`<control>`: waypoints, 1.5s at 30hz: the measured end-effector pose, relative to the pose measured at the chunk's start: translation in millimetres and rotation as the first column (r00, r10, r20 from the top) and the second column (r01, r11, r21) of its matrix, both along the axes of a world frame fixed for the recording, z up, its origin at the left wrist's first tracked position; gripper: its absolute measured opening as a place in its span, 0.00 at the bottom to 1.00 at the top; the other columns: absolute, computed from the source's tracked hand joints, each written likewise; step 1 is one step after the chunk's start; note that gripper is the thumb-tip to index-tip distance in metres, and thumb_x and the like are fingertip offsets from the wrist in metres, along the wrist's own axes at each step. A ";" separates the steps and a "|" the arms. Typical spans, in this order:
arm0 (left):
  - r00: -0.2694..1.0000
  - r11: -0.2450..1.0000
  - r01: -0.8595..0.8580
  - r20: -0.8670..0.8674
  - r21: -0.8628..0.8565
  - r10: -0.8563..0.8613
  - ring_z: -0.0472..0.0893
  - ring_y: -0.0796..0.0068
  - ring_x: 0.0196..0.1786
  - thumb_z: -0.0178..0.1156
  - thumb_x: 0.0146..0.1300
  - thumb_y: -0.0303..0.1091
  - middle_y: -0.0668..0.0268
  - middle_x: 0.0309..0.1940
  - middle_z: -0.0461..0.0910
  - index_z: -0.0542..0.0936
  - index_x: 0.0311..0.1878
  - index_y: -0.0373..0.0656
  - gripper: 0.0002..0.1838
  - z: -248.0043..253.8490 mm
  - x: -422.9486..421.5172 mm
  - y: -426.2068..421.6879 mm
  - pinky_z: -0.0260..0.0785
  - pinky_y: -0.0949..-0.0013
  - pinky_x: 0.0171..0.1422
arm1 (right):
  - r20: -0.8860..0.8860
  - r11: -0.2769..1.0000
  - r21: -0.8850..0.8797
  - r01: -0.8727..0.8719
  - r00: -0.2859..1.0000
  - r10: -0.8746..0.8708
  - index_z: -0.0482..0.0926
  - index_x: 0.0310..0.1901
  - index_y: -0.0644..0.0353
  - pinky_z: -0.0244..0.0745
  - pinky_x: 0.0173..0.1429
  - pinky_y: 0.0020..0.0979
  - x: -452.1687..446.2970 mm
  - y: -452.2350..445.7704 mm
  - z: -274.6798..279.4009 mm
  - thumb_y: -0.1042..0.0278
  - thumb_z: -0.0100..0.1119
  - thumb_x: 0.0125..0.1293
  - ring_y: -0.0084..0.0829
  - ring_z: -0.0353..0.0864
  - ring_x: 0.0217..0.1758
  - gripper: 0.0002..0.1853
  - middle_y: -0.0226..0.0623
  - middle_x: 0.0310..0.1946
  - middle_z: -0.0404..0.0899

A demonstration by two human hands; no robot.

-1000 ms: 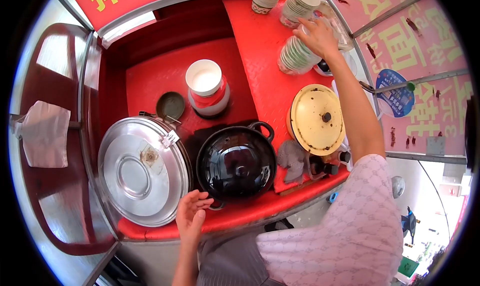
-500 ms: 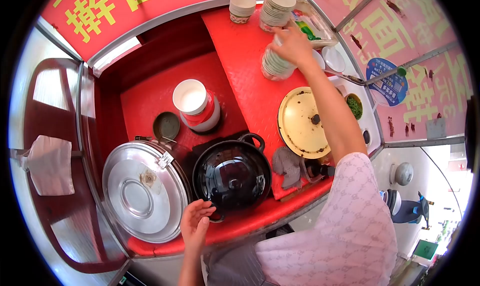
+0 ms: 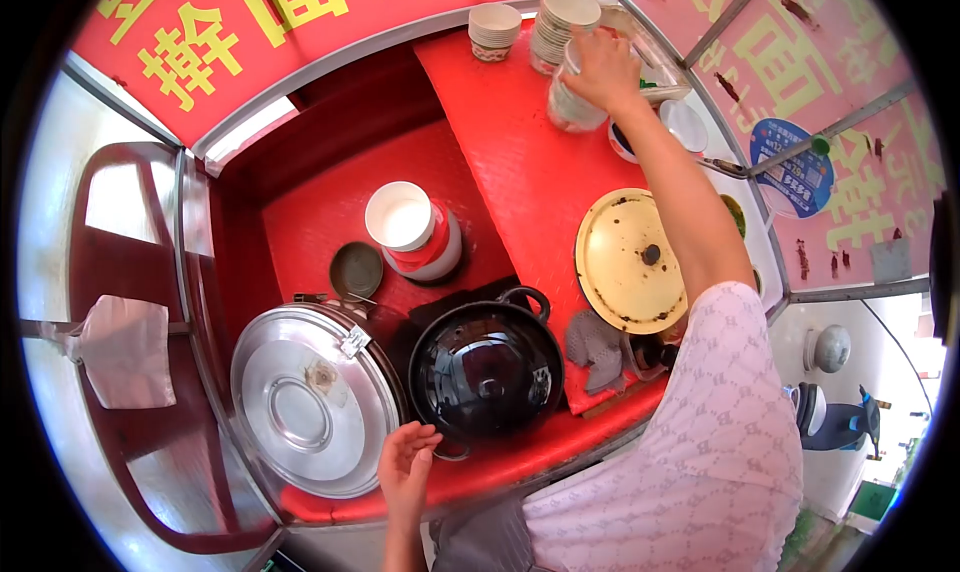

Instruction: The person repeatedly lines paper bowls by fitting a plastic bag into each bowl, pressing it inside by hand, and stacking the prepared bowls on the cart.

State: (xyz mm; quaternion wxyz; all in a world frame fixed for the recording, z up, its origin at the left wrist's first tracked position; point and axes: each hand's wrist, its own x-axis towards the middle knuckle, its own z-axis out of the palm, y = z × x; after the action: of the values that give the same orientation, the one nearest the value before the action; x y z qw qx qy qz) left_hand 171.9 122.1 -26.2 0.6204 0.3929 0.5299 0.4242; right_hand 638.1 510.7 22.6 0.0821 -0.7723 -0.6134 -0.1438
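Note:
My right hand (image 3: 603,69) reaches to the back right of the red counter, its fingers wrapped round the top of a stack of clear-looking cups (image 3: 574,107). Just behind it stands a taller stack of paper bowls (image 3: 562,22), and left of that a shorter stack (image 3: 493,30). My left hand (image 3: 408,459) hovers at the counter's front edge with fingers apart and holds nothing. It is beside the lower handle of a black lidded pot (image 3: 487,369) and near a large round metal lid (image 3: 302,402).
A yellow lid (image 3: 632,260) lies right of the black pot, with a grey cloth (image 3: 597,350) in front. A white bowl (image 3: 399,216) tops a container in the red recess, beside a small dark pan (image 3: 356,270). Glass panels border the right.
The cup stack in my right hand has shifted up and nearer the tall bowl stack. My left hand has stayed by the pot. The camera view has also shifted.

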 end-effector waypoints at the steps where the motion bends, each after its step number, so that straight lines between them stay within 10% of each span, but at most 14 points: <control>1: 1.000 1.000 0.001 0.000 -0.009 -0.001 0.84 0.62 0.54 0.60 0.69 0.27 0.52 0.54 0.81 0.72 0.63 0.33 0.21 -0.4 0.2 -0.5 0.75 0.61 0.62 | 0.001 0.999 0.017 0.041 0.999 -0.041 0.68 0.72 0.35 0.69 0.65 0.64 7.5 10.1 1.3 0.44 0.72 0.54 0.52 0.66 0.72 0.42 0.40 0.69 0.70; 10: 0.998 0.999 0.049 -0.048 -0.007 -0.049 0.84 0.62 0.54 0.59 0.70 0.24 0.52 0.53 0.82 0.72 0.63 0.33 0.19 -3.9 9.4 7.0 0.75 0.62 0.63 | -0.013 0.991 -0.039 0.126 0.992 -0.127 0.75 0.63 0.38 0.70 0.65 0.62 40.6 45.2 2.0 0.42 0.70 0.56 0.54 0.75 0.66 0.33 0.44 0.60 0.77; 22: 0.965 0.997 0.067 -0.254 0.025 -0.058 0.84 0.67 0.52 0.59 0.66 0.21 0.57 0.50 0.83 0.75 0.60 0.35 0.19 5.2 -6.9 22.8 0.76 0.67 0.56 | 0.044 0.995 0.062 0.074 0.996 -0.077 0.60 0.76 0.45 0.64 0.68 0.63 49.2 44.6 -16.7 0.38 0.69 0.58 0.53 0.72 0.69 0.48 0.51 0.62 0.76; 25: 0.618 0.881 0.363 -0.786 0.304 0.017 0.85 0.54 0.47 0.67 0.59 0.26 0.55 0.45 0.84 0.81 0.52 0.38 0.17 16.1 -33.9 40.4 0.77 0.61 0.52 | 0.131 0.990 0.128 0.060 0.988 -0.077 0.62 0.75 0.46 0.61 0.68 0.65 33.4 45.4 -17.1 0.39 0.67 0.60 0.55 0.73 0.67 0.45 0.52 0.61 0.76; 28: 0.548 0.909 0.278 -0.829 0.312 0.117 0.84 0.53 0.46 0.64 0.62 0.25 0.55 0.44 0.84 0.81 0.49 0.38 0.12 17.4 -72.3 46.2 0.76 0.60 0.52 | 0.320 0.903 0.385 -0.191 0.945 0.063 0.68 0.71 0.50 0.67 0.65 0.61 13.9 56.2 -31.0 0.43 0.66 0.62 0.56 0.76 0.63 0.38 0.53 0.58 0.77; 34: 0.506 0.902 0.218 -0.833 0.373 0.223 0.84 0.54 0.45 0.60 0.64 0.21 0.54 0.42 0.84 0.81 0.44 0.36 0.07 23.6 -95.0 48.7 0.75 0.61 0.52 | -0.230 0.958 0.238 -0.162 0.948 0.218 0.79 0.54 0.60 0.76 0.57 0.52 -49.7 97.5 -72.2 0.55 0.64 0.66 0.60 0.80 0.56 0.21 0.54 0.51 0.81; 45: 0.066 0.696 0.446 -0.796 0.563 0.602 0.83 0.53 0.42 0.65 0.56 0.19 0.56 0.37 0.83 0.82 0.38 0.36 0.06 88.8 -170.5 117.4 0.76 0.57 0.48 | -0.582 0.767 -0.336 -0.546 0.761 0.286 0.81 0.40 0.72 0.77 0.50 0.50 -199.9 33.0 -71.1 0.26 0.57 0.63 0.54 0.85 0.47 0.42 0.61 0.40 0.84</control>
State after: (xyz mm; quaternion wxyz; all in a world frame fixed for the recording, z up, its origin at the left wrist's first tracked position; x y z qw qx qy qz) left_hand 1.4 239.5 62.6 -0.1536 0.7379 0.6124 0.2386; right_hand 438.1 543.7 -48.5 0.0711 -0.6146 -0.7472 0.2426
